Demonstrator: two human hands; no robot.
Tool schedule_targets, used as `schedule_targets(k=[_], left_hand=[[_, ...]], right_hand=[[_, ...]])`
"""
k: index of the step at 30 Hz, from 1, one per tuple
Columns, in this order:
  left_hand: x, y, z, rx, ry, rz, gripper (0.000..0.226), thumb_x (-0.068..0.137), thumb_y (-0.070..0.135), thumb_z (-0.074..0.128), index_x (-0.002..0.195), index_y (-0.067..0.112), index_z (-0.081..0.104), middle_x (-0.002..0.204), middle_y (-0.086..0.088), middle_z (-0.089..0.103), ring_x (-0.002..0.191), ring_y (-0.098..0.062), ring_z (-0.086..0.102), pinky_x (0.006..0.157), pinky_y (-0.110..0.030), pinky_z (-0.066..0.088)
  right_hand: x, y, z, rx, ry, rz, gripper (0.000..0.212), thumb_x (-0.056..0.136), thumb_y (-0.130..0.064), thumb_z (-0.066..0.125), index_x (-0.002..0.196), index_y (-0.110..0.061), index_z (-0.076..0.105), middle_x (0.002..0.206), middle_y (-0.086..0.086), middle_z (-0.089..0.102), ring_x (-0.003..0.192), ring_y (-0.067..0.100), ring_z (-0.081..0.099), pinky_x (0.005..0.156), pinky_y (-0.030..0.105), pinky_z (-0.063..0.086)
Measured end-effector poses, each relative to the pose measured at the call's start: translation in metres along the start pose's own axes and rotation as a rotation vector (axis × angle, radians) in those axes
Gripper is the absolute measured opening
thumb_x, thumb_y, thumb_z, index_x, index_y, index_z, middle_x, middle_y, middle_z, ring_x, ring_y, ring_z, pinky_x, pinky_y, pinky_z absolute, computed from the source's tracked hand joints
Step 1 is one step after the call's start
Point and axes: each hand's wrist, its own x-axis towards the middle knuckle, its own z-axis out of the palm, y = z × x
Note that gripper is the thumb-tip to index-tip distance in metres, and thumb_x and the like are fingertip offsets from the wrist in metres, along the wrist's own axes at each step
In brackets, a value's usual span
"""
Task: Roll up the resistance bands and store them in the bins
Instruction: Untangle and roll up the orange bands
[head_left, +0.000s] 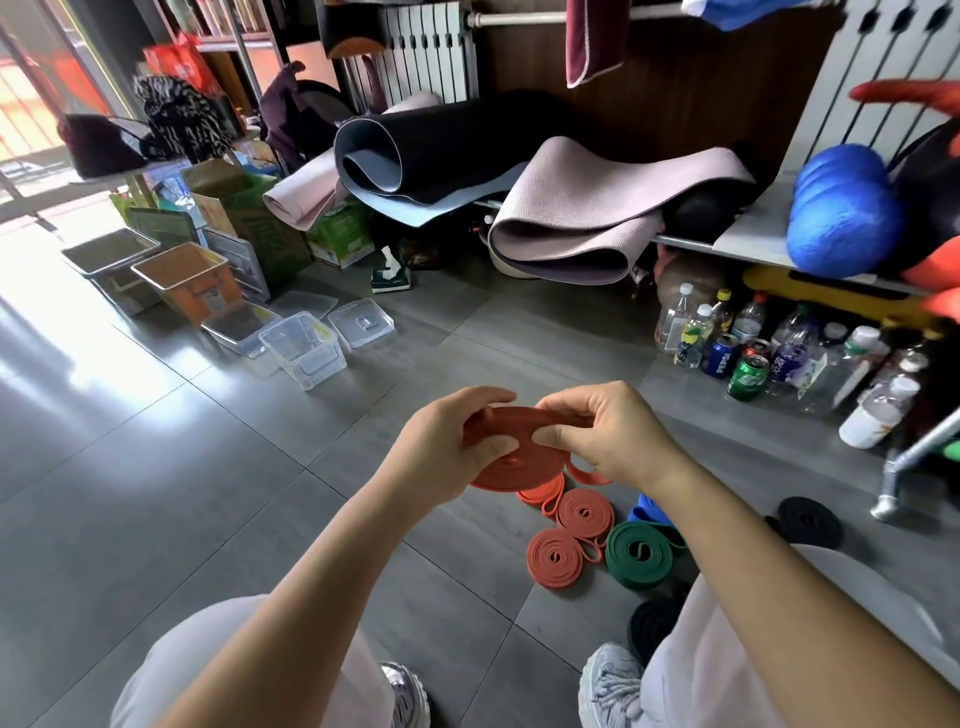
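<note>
Both hands hold a flat coil of orange-red resistance band (511, 470) above the floor. My left hand (447, 447) grips its left side, thumb on top. My right hand (597, 431) pinches the band's outer turn at the right. On the floor below lie two rolled orange bands (584, 512) (556, 557), a loose orange band (540, 493), a rolled green band (638, 553), a blue one (649, 512) partly hidden by my right arm, and two black rolls (809, 521) (649, 626). Clear plastic bins (304, 356) stand at the left.
An orange bin (187, 280) and a grey bin (111, 254) stand further left with lids (361, 322) beside them. Rolled yoga mats (571, 228) fill a low shelf ahead. Bottles and cans (748, 353) crowd the floor at the right. My shoes (613, 686) are below.
</note>
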Motion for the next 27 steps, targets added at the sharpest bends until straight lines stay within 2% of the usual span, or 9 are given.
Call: schedule_targets(k=[3, 6, 8, 10, 13, 17, 20, 22, 27], left_hand=[[0.003, 0.000, 0.000, 0.017, 0.037, 0.015, 0.026, 0.081, 0.010, 0.068, 0.105, 0.018, 0.069, 0.084, 0.014, 0.062, 0.081, -0.011, 0.060, 0.073, -0.015, 0.042], [0.006, 0.000, -0.005, -0.119, 0.129, -0.059, 0.024, 0.080, 0.005, 0.069, 0.101, 0.015, 0.069, 0.078, 0.016, 0.062, 0.071, 0.002, 0.058, 0.069, -0.009, 0.042], [0.007, -0.001, -0.008, -0.252, 0.180, -0.101, 0.025, 0.079, 0.000, 0.069, 0.100, 0.015, 0.069, 0.075, 0.016, 0.063, 0.065, 0.008, 0.057, 0.069, -0.012, 0.045], [0.007, -0.001, -0.012, -0.378, 0.227, -0.134, 0.025, 0.079, -0.002, 0.069, 0.095, 0.017, 0.069, 0.074, 0.012, 0.065, 0.064, 0.004, 0.058, 0.067, -0.018, 0.048], [0.006, 0.000, -0.015, -0.500, 0.258, -0.183, 0.028, 0.081, -0.002, 0.067, 0.087, 0.025, 0.067, 0.078, 0.004, 0.067, 0.068, -0.010, 0.060, 0.067, -0.030, 0.047], [0.003, 0.004, -0.015, -0.659, 0.266, -0.243, 0.028, 0.083, -0.005, 0.063, 0.088, 0.022, 0.068, 0.081, -0.003, 0.068, 0.075, -0.021, 0.062, 0.080, -0.047, 0.050], [0.002, 0.006, -0.018, -0.774, 0.267, -0.273, 0.025, 0.084, -0.004, 0.061, 0.087, 0.020, 0.069, 0.074, 0.002, 0.071, 0.069, -0.015, 0.065, 0.076, -0.044, 0.051], [0.001, 0.007, -0.019, -0.799, 0.272, -0.281, 0.024, 0.085, -0.004, 0.060, 0.087, 0.018, 0.068, 0.071, 0.006, 0.071, 0.065, -0.010, 0.065, 0.077, -0.045, 0.051], [0.000, 0.008, -0.021, -0.791, 0.291, -0.290, 0.024, 0.084, -0.005, 0.061, 0.087, 0.017, 0.068, 0.072, 0.005, 0.071, 0.070, -0.016, 0.064, 0.083, -0.053, 0.051]], right_hand=[[0.002, -0.002, 0.001, 0.082, 0.023, 0.004, 0.029, 0.073, -0.003, 0.077, 0.083, -0.030, 0.071, 0.085, -0.001, 0.075, 0.077, 0.005, 0.069, 0.080, 0.022, 0.055], [0.005, -0.003, -0.002, 0.260, 0.089, 0.041, 0.027, 0.074, -0.009, 0.075, 0.088, -0.028, 0.062, 0.089, 0.003, 0.074, 0.079, 0.009, 0.070, 0.082, 0.022, 0.054], [0.007, -0.002, -0.005, 0.312, 0.131, 0.042, 0.018, 0.078, -0.012, 0.072, 0.086, -0.022, 0.059, 0.081, 0.005, 0.073, 0.080, 0.019, 0.069, 0.085, 0.033, 0.052], [0.007, -0.002, -0.007, 0.285, 0.174, 0.018, 0.013, 0.079, -0.011, 0.071, 0.080, -0.021, 0.063, 0.073, 0.004, 0.071, 0.075, 0.018, 0.067, 0.081, 0.035, 0.053], [0.007, -0.001, -0.007, 0.273, 0.209, -0.003, 0.017, 0.080, -0.009, 0.070, 0.077, -0.025, 0.068, 0.070, -0.001, 0.072, 0.071, 0.012, 0.068, 0.072, 0.027, 0.058], [0.006, -0.002, -0.007, 0.340, 0.206, 0.009, 0.020, 0.084, -0.005, 0.065, 0.083, -0.025, 0.070, 0.071, -0.005, 0.072, 0.070, 0.009, 0.070, 0.065, 0.021, 0.057], [0.004, -0.005, -0.006, 0.338, 0.188, -0.008, 0.020, 0.086, -0.007, 0.063, 0.089, -0.027, 0.069, 0.068, -0.010, 0.072, 0.067, 0.003, 0.068, 0.057, 0.015, 0.051], [0.003, -0.005, -0.005, 0.317, 0.201, -0.030, 0.020, 0.086, -0.009, 0.064, 0.090, -0.028, 0.068, 0.068, -0.013, 0.071, 0.066, -0.001, 0.066, 0.058, 0.012, 0.049], [0.003, -0.006, -0.002, 0.308, 0.174, -0.048, 0.021, 0.078, -0.008, 0.071, 0.084, -0.028, 0.067, 0.071, -0.019, 0.071, 0.071, -0.006, 0.066, 0.065, 0.007, 0.047]])
